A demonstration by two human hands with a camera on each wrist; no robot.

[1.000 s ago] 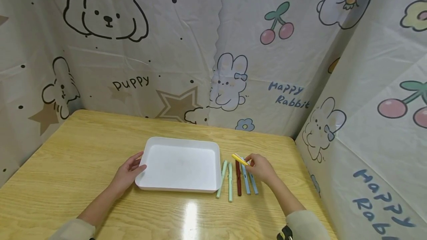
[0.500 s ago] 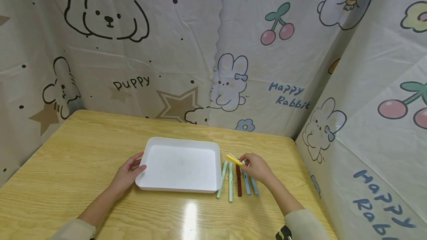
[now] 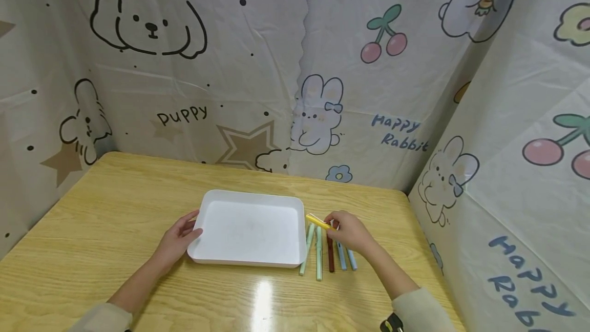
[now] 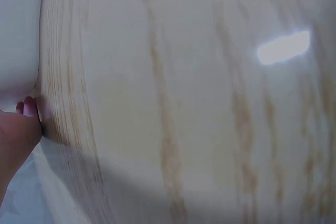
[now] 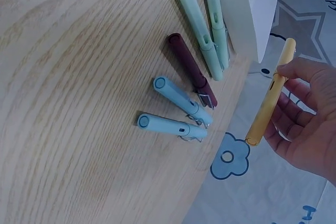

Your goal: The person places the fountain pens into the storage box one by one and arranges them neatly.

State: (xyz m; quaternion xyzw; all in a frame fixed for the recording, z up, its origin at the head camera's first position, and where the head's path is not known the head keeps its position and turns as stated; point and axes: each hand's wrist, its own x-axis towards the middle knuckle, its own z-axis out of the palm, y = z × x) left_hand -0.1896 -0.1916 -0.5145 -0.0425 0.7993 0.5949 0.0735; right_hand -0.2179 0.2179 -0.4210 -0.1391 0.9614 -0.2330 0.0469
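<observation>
A shallow white tray [image 3: 249, 232] lies on the wooden table, its inside bare. At its left side my left hand [image 3: 174, 242] grips the rim, thumb over the edge and fingers along the outer wall. My right hand [image 3: 352, 232] pinches a yellow pen [image 3: 318, 221] between thumb and fingers, raised above the table just right of the tray. Below it lie two light green pens [image 5: 199, 30], a dark red pen [image 5: 191, 69] and two light blue pens [image 5: 173, 125], side by side. In the left wrist view only part of the left hand [image 4: 18, 135] shows.
The wooden table [image 3: 138, 193] reaches back to a printed cloth curtain [image 3: 258, 65], which also hangs along both sides. One green pen lies close against the tray's right wall. A light reflection shines on the table's front part.
My right hand has moved left with the yellow pen, from above the blue pens toward the tray's right edge. My left hand has stayed on the tray.
</observation>
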